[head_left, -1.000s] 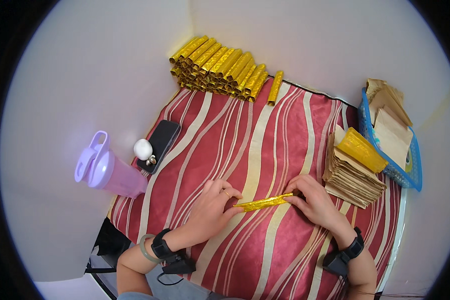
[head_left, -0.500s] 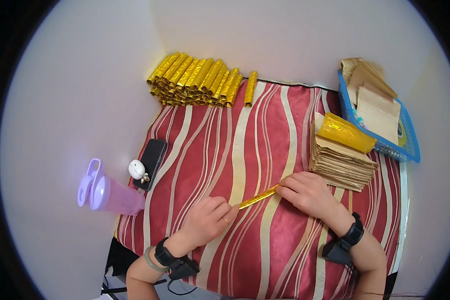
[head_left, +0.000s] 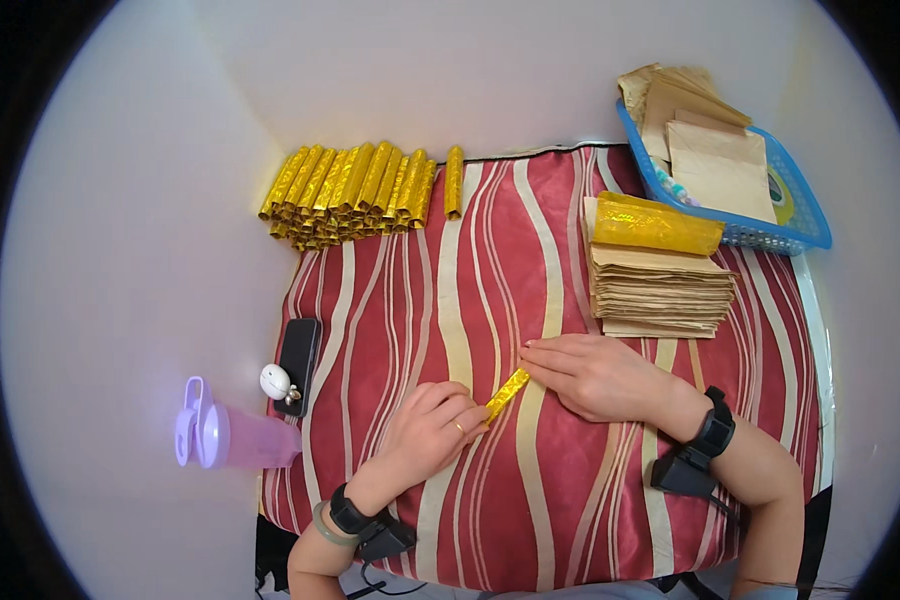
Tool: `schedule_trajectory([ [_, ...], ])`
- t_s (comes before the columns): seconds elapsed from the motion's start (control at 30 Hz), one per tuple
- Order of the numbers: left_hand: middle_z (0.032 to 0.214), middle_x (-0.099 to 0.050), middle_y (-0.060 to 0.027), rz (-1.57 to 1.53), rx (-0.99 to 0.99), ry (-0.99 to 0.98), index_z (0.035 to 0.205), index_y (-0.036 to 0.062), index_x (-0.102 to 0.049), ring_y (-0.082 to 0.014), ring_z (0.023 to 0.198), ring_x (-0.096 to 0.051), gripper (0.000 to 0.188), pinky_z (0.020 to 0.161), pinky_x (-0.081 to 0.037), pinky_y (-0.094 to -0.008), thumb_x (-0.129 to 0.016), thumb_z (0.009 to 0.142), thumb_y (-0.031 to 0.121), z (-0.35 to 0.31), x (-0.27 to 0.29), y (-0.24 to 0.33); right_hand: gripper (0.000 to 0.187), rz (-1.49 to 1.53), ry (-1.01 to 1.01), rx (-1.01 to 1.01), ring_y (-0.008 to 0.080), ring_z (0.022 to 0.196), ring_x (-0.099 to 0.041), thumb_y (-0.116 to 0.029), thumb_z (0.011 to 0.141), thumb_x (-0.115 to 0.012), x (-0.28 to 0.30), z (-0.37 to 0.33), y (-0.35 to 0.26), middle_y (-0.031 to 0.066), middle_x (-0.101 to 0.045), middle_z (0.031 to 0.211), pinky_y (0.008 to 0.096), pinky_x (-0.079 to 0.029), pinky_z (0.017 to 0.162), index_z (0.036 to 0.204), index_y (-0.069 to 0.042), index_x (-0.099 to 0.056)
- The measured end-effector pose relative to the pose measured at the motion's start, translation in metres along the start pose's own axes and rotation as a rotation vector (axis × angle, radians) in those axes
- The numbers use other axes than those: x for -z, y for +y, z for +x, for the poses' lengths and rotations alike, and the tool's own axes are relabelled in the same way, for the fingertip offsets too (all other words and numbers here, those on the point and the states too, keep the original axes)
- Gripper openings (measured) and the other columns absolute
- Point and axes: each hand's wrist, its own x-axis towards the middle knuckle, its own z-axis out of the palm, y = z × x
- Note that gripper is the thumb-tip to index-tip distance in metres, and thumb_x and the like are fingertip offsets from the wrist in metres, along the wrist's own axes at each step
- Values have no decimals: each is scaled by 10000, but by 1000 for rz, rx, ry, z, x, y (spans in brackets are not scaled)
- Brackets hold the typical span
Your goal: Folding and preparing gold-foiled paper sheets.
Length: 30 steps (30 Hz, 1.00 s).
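A narrow folded strip of gold foil paper (head_left: 506, 395) slants between my two hands above the striped cloth. Its lower end is gripped by the closed fingers of my left hand (head_left: 432, 432), which wears a ring. At the upper end, my right hand (head_left: 598, 378) holds the strip under fingers that lie close together; its thumb is hidden. Beyond my right hand sits a stack of brown paper sheets (head_left: 660, 295) with a gold foil sheet (head_left: 660, 222) lying on top.
Many gold paper tubes (head_left: 350, 190) are piled at the back left, one gold tube (head_left: 454, 183) standing apart. A blue basket (head_left: 805, 225) with brown paper is at the back right. On the left are a phone (head_left: 298, 360), a white earbud-like case (head_left: 275, 381) and a purple bottle (head_left: 240, 435).
My hands have drawn closer together, and the gold strip now tilts more steeply with less of it showing. My right fingers have straightened. The whole view has shifted a little.
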Motion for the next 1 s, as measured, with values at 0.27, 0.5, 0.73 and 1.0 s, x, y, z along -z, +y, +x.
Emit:
schedule_trajectory([
  [0.27, 1292, -542, -26, -66, 56, -198, 1281, 143, -582, -309, 1219, -437, 510, 1017, -367, -483, -697, 785, 138, 9, -1, -7, 375, -5, -123, 23, 254, 1213, -538, -136, 810, -601, 6, -2, -1, 159, -580, 1279, 398, -402, 1044, 1160, -4, -629],
  [0.5, 1475, -422, 40, -123, 92, -379, 1362, 213, -525, -367, 1409, -249, 549, 1111, -196, -572, -656, 833, 142, 4, -4, -14, 385, 98, -191, -21, 266, 1265, -494, -165, 870, -583, 4, -5, -3, 171, -541, 1329, 408, -369, 1085, 1201, 32, -589],
  [0.73, 1476, -423, 41, -103, 54, -406, 1350, 233, -539, -368, 1415, -233, 514, 1099, -190, -583, -639, 850, 171, 7, 0, -17, 436, 176, -240, -71, 275, 1299, -456, -248, 917, -577, 5, -6, -2, 163, -490, 1383, 411, -357, 1096, 1265, 13, -542],
  [1.0, 1535, -296, -94, 4, 79, -453, 1360, 257, -517, -422, 1403, -211, 507, 1111, -138, -612, -596, 865, 180, 3, 1, -10, 529, 180, -258, -53, 323, 1291, -454, -377, 911, -577, 9, -6, -3, 179, -466, 1399, 433, -364, 1078, 1273, 7, -538],
])
